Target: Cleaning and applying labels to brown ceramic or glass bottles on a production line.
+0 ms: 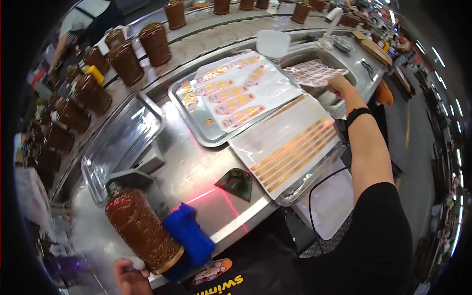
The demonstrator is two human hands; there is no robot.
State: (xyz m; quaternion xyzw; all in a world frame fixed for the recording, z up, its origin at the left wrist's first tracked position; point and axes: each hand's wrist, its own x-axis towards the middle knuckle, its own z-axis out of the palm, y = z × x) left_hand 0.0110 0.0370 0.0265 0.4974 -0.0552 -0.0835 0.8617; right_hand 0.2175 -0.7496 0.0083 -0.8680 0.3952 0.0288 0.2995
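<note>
My right hand reaches over the sink at the back right, its fingers curled at the edge of a sheet of printed labels. A pale rounded thing lies just below that hand. At the lower left my left hand has its fingers bent around a small white thing that I cannot identify. Beside it, a large brown textured bottle lies tilted on a grey stand, with a blue cloth against its side. A dark triangular scraper lies on the steel table, crossed by red laser lines.
A metal tray carries printed label sheets; a gold-striped sheet overlaps its near side. Another tray sits at left. Several brown bottles stand behind, near a white tub and faucet. A black cable hangs at the front edge.
</note>
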